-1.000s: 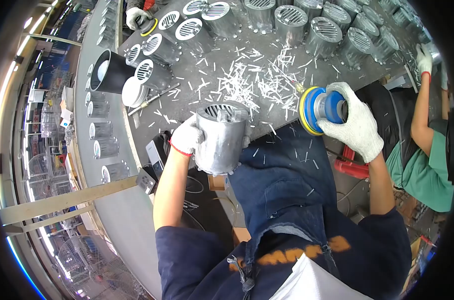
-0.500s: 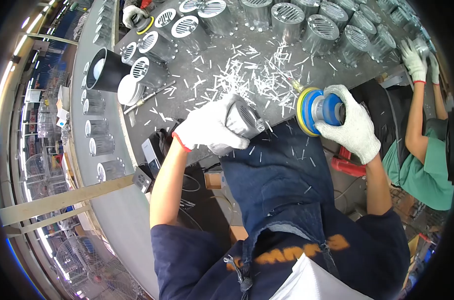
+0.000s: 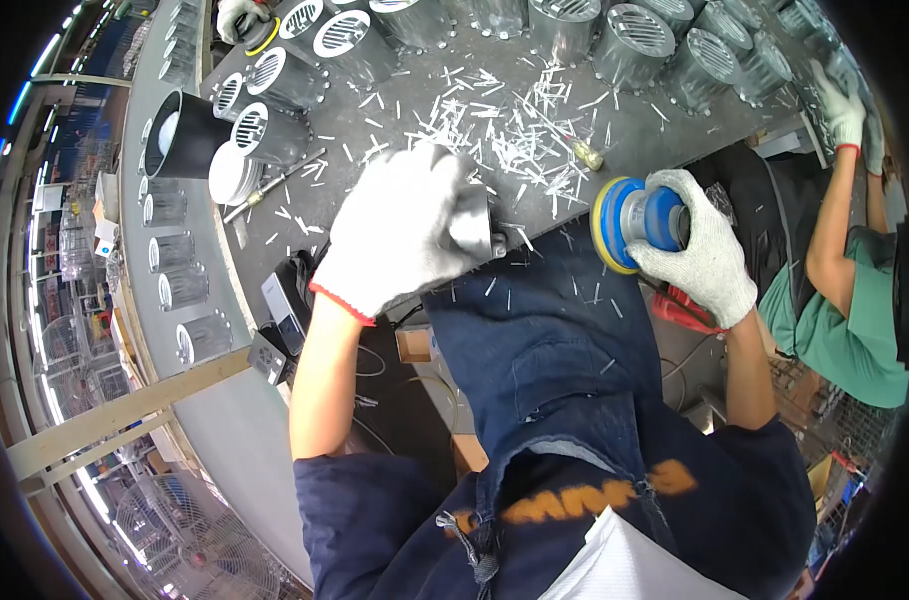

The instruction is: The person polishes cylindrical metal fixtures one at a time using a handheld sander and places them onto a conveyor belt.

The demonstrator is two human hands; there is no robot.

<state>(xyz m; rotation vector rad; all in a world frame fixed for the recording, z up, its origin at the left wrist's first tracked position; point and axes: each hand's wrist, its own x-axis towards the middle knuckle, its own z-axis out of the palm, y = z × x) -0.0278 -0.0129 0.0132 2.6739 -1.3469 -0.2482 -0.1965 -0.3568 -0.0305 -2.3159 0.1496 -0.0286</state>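
Observation:
My left hand, in a white knit glove with a red cuff, is wrapped round a short metal canister near the bench's front edge, above my apron. The glove hides most of it. Its slotted face is turned out of my sight. To the right, my right hand, also gloved, grips an orbital sander with a blue body and yellow-edged pad. The pad faces left, tilted up on its side and apart from the canister. Thin white strips lie scattered over the bench beyond both hands.
Slotted metal canisters line the back of the bench. At left stand a black bin and stacked white discs. A yellow-handled tool lies among the strips. Co-workers' gloved hands appear at right and upper left.
My left hand has rolled over with the canister, so its slotted face no longer shows and the back of my glove faces up. My right hand keeps the sander in nearly the same place.

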